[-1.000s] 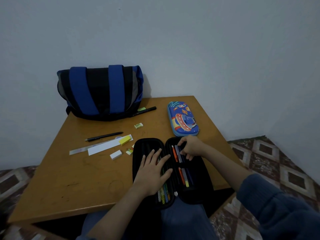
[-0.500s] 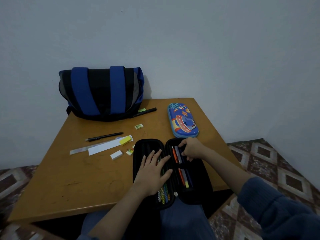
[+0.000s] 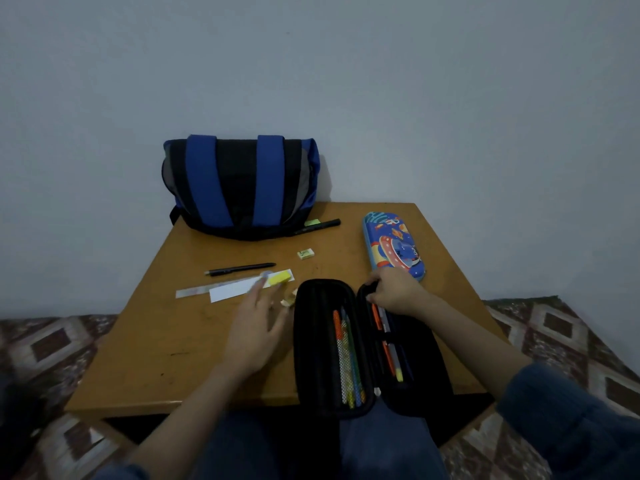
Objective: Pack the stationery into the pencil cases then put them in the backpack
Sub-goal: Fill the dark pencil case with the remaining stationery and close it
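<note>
A black pencil case [image 3: 311, 341] lies open at the table's front edge, with several pens and pencils in both halves. My right hand [image 3: 394, 289] grips the top rim of its right half. My left hand [image 3: 256, 327] hovers to the left of the case, blurred, fingers spread and straight, holding nothing; it covers the white eraser. Its fingertips are near a yellow eraser [image 3: 280, 277], a white paper strip [image 3: 232, 291] and a clear ruler [image 3: 192, 292]. A blue-and-black backpack [image 3: 242, 188] stands shut against the wall. A closed blue cartoon pencil case [image 3: 393, 245] lies at the right.
A black pen [image 3: 240, 269] lies above the ruler. Another black pen [image 3: 317, 226] with a green tag rests at the backpack's foot. A small eraser [image 3: 305, 253] sits mid-table, a small wrapped item [image 3: 288, 299] beside the open case. The wooden table [image 3: 166, 358] ends near my lap.
My left hand has lifted off the case's left half and swung left toward the erasers and ruler. My right hand stays at the case's top rim. The camera view has shifted.
</note>
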Motion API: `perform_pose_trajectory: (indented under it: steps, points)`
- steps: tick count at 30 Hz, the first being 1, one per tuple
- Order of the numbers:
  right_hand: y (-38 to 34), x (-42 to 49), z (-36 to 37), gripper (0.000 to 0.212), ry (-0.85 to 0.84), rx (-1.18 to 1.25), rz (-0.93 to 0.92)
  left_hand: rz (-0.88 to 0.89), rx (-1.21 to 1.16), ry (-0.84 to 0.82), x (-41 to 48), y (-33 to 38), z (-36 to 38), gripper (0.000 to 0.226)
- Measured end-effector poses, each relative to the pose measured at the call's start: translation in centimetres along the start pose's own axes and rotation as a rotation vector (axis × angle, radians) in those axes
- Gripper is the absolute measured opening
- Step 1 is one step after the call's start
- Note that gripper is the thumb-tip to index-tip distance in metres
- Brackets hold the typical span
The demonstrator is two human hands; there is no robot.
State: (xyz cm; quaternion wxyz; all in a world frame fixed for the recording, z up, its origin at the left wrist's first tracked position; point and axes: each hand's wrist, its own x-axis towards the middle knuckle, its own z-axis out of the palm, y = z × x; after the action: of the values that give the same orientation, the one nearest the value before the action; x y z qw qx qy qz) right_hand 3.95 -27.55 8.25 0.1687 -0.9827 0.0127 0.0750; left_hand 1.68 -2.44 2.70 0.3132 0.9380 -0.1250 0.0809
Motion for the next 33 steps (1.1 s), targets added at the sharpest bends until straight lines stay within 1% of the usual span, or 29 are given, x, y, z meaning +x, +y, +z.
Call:
perform_pose_trajectory:
  steps: [2, 4, 6, 9, 12, 15, 18, 22, 26, 28, 31, 33]
  points:
    - [-1.6, 0.7, 0.1, 0.034, 0.006, 0.045, -0.041, -0.18, 0.109, 0.028, -0.7, -4.0, -1.5, 0.054]
    - [-3.4, 1.4, 0.5, 0.032, 0.012, 0.086, -0.087, -0.334, 0.189, 0.018, -1.6, -7.2, -2.7, 0.058]
    - [-5.2, 2.3, 1.0, 0.029, 0.025, 0.112, -0.127, -0.411, 0.197, 0.018, -2.0, -8.5, -3.0, 0.057]
    - [-8.7, 4.2, 1.7, 0.022, 0.061, 0.123, -0.194, -0.41, 0.233, 0.02, -1.7, -8.8, -2.9, 0.055]
    - [-12.1, 5.9, 2.6, 0.02, 0.088, 0.104, -0.253, -0.405, 0.259, 0.028, -1.7, -9.0, -2.6, 0.054]
    - [-14.8, 7.1, 4.1, 0.018, 0.131, -0.034, -0.268, -0.391, 0.274, 0.035, -1.7, -9.0, -2.6, 0.054]
    - [-16.7, 8.2, 6.1, 0.019, 0.117, -0.18, -0.294, -0.398, 0.265, 0.047, -1.7, -8.7, -2.6, 0.054]
    - [-18.1, 9.9, 8.5, 0.024, 0.095, -0.21, -0.327, -0.405, 0.261, 0.071, -1.6, -8.7, -2.6, 0.052]
    - [-18.6, 11.1, 10.0, 0.027, 0.103, -0.213, -0.321, -0.378, 0.281, 0.052, -1.6, -8.9, -2.5, 0.049]
    - [-18.7, 11.6, 10.3, 0.027, 0.107, -0.227, -0.324, -0.367, 0.294, 0.048, -1.6, -9.1, -2.4, 0.049]
    - [-18.9, 12.0, 10.1, 0.023, 0.115, -0.229, -0.336, -0.365, 0.296, 0.051, -1.6, -9.2, -2.3, 0.049]
    - [-19.1, 12.1, 9.8, 0.024, 0.111, -0.26, -0.355, -0.367, 0.287, 0.053, -1.6, -9.2, -2.3, 0.049]
